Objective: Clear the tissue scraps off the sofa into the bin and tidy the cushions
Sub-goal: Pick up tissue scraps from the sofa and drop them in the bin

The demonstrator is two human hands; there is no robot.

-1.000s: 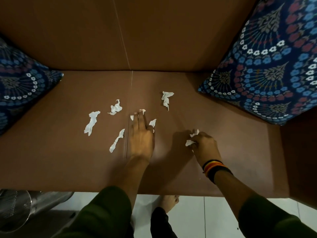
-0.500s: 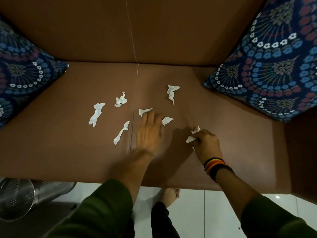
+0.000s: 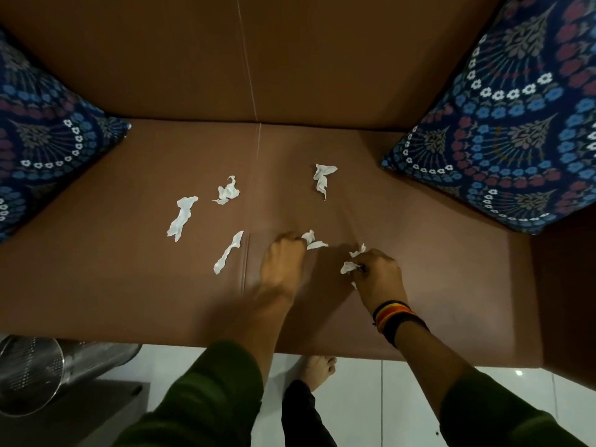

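Observation:
White tissue scraps lie on the brown sofa seat (image 3: 435, 259). My left hand (image 3: 283, 262) is curled into a fist on the seat, gripping two small scraps (image 3: 312, 241) that stick out at its fingertips. My right hand (image 3: 379, 275) is closed on a bunch of scraps (image 3: 350, 266) just to the right. Loose scraps remain: a long one (image 3: 181, 217) at the left, a crumpled one (image 3: 227, 191), a thin strip (image 3: 228, 251) beside my left hand, and one (image 3: 323, 178) farther back. A metal mesh bin (image 3: 32, 372) lies on its side on the floor at lower left.
Blue patterned cushions stand at both ends of the sofa, one at the left (image 3: 42, 156) and one at the right (image 3: 516, 133). The brown backrest (image 3: 258, 59) rises behind. White floor tiles (image 3: 371, 401) and my bare foot (image 3: 317, 369) show below the seat edge.
My left hand, flat on the seat before, has curled into a fist and gathered the two small scraps near its fingertips. My right hand keeps its scraps and has barely moved.

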